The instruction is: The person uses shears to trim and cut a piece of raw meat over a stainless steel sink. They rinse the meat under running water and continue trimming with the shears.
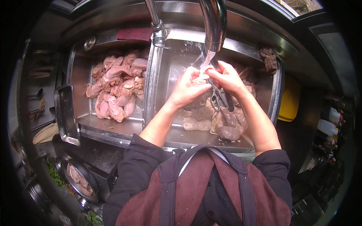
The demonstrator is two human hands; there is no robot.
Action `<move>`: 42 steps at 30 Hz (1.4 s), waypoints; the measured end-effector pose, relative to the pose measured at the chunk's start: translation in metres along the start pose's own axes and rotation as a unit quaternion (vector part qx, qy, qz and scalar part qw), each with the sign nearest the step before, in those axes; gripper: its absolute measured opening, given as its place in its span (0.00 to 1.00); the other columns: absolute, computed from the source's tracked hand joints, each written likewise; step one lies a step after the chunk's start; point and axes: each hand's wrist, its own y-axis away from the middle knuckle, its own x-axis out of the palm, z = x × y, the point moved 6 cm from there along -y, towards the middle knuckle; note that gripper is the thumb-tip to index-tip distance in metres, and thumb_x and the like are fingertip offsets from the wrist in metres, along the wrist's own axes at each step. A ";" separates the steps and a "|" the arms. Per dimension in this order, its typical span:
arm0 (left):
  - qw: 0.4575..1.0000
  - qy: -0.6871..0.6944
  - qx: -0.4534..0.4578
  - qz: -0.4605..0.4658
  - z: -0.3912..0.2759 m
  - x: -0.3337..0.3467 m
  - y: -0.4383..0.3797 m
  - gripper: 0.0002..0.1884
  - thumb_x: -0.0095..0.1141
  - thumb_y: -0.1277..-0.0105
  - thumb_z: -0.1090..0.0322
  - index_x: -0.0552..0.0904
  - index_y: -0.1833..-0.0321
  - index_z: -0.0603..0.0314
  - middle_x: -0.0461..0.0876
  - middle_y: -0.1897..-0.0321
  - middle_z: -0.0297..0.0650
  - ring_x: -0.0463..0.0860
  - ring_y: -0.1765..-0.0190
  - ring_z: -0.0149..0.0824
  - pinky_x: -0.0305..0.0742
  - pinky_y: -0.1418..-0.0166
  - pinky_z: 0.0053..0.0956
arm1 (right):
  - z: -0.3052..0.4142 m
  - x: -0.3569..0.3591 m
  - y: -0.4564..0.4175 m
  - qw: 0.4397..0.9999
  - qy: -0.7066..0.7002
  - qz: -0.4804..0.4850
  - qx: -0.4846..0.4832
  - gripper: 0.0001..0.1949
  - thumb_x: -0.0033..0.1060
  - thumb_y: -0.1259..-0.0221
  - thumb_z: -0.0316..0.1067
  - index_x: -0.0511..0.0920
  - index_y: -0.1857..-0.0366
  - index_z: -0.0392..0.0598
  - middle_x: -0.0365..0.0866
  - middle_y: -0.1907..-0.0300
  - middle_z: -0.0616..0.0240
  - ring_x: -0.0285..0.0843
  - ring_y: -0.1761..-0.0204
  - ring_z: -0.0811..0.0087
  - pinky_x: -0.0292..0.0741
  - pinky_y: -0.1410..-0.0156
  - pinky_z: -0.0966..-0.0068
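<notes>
Water runs from the steel faucet [215, 36] onto a pale piece of raw meat or offal [201, 80] that both hands hold in the right sink basin. My left hand [190, 84] grips it from the left, and my right hand [226, 76] pinches its upper right part. Part of the piece is hidden by the fingers. Below the hands, a pair of dark-handled scissors [215, 100] lies, handles towards me, on a heap of greyish offal [228, 120]. In the left basin rests a pile of pinkish raw meat pieces, seemingly tongues [118, 84].
A steel divider [151, 84] parts the two basins. An upright metal tray [67, 114] leans at the left rim. A brown rag [269, 60] hangs on the back right corner, near a yellow container [289, 99]. A metal bowl [94, 186] with meat stands lower left.
</notes>
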 end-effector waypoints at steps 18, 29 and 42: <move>0.990 0.115 -0.072 0.034 -0.016 0.007 0.007 0.08 0.64 0.38 0.70 0.80 0.60 0.63 0.80 0.66 0.31 0.76 0.63 0.22 0.71 0.55 0.20 | 0.016 -0.001 0.010 0.997 -0.066 -0.023 -0.010 0.10 0.65 0.39 0.35 0.76 0.63 0.42 0.78 0.72 0.71 0.69 0.78 0.86 0.68 0.72 0.87; 0.992 0.103 -0.077 -0.003 -0.021 0.009 0.010 0.04 0.57 0.40 0.76 0.80 0.62 0.64 0.81 0.66 0.32 0.76 0.63 0.23 0.71 0.54 0.19 | 0.016 0.001 0.012 0.995 -0.096 -0.026 0.003 0.10 0.66 0.38 0.35 0.75 0.63 0.43 0.76 0.73 0.72 0.68 0.78 0.87 0.66 0.74 0.87; 0.980 0.171 -0.086 0.052 -0.009 0.008 0.008 0.10 0.62 0.37 0.72 0.80 0.54 0.64 0.81 0.62 0.33 0.77 0.59 0.23 0.71 0.52 0.20 | 0.013 0.001 0.014 0.982 -0.183 -0.043 0.021 0.08 0.63 0.36 0.32 0.76 0.61 0.39 0.77 0.75 0.70 0.67 0.81 0.87 0.65 0.78 0.87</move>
